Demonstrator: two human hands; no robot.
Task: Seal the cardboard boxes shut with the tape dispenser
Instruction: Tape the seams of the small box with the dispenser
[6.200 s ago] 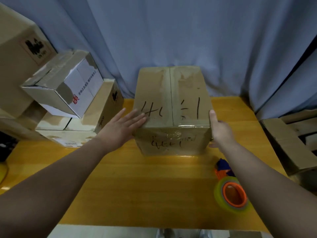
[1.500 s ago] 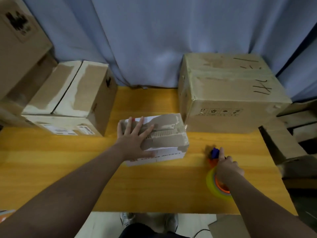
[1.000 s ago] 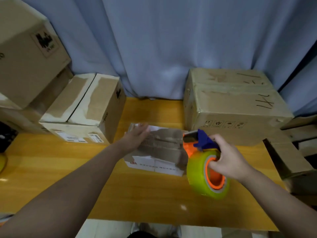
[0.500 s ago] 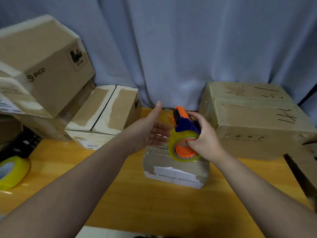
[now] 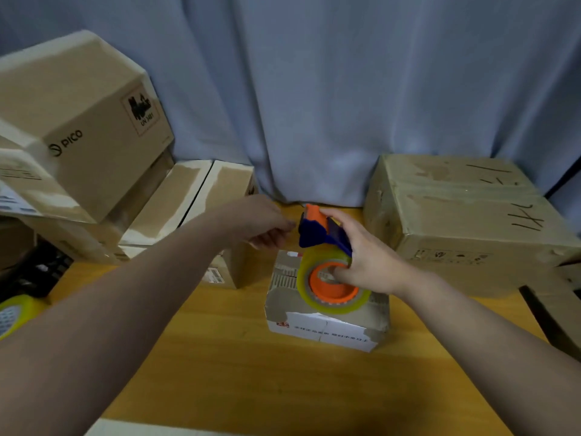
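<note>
Tape dispenser (image 5: 330,290) gripped by right hand (image 5: 371,262) over small box (image 5: 320,329).

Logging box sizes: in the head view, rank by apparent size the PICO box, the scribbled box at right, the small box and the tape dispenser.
1-2. PICO box and scribbled box: look alike, PICO box partly cut off, so unranked.
3. small box.
4. tape dispenser, in the right hand, nearer the camera.

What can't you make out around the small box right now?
Head view only.
Top seam of box: hidden under dispenser and right hand; taped or not, unclear.
Fingertips of left hand: blurred; pinching tape end or not, cannot tell.
Front print on box: too small.
Yellow roll: cut by left edge.
</note>
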